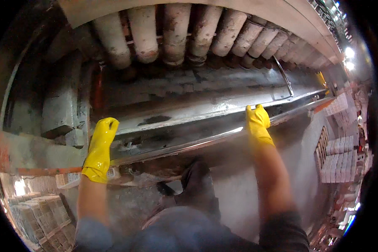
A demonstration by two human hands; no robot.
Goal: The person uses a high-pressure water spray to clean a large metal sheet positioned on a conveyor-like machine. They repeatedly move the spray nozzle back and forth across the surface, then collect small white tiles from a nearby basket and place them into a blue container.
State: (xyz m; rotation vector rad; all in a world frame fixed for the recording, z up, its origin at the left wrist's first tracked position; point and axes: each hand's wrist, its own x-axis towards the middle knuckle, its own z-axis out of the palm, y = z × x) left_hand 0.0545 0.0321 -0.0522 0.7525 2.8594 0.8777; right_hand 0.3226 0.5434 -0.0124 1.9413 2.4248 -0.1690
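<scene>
My left hand [101, 147] lies flat, grip released, on the wet metal rail [189, 126] under the crusted rollers [185, 38]; my right hand [258, 122] hooks its edge, grip curled. The slick surface could let either glove slide, and I'd pitch forward.

A long grey metal ledge [206, 115] runs across in front of the person, shiny and wet-looking, with dark smudges on it. Its front rail [189, 145] is thin and bright. 2 yellow-gloved hands rest on it, well apart.
</scene>
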